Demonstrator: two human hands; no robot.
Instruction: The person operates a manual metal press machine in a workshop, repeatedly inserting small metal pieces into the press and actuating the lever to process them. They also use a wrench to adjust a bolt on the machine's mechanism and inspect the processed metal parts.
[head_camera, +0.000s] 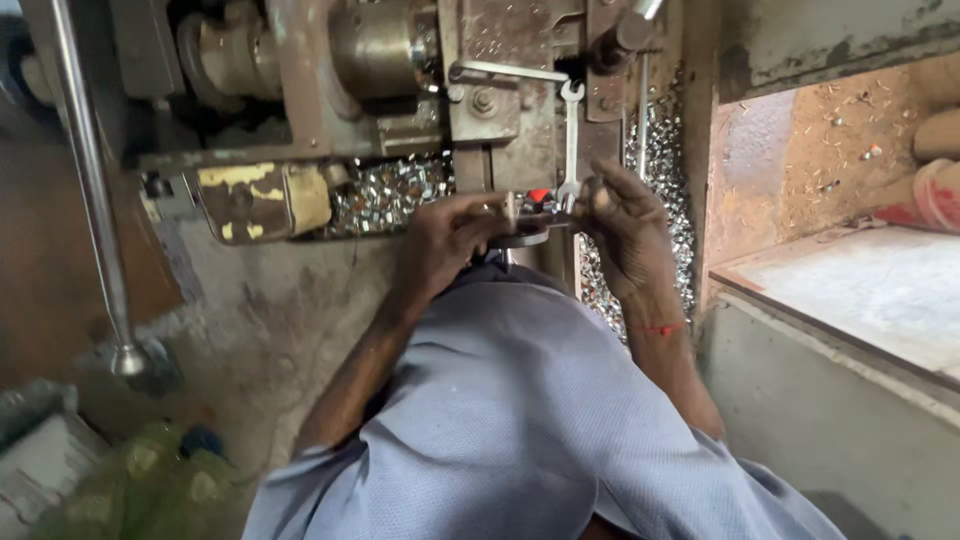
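Observation:
My left hand grips a flat round metal part just below the machine, its fingers curled around the part's left side. My right hand is closed around the lower end of a double-ended open spanner that stands upright against the machine's front. A small red piece shows between the two hands. A thin vertical pin rises from the round part. My grey-blue shirt hides what lies below the hands.
Heaps of small shiny metal pieces fill the tray under the machine and run down the right side. A steel lever rod with a knob hangs at left. A concrete ledge is at right; a green plastic bottle lies lower left.

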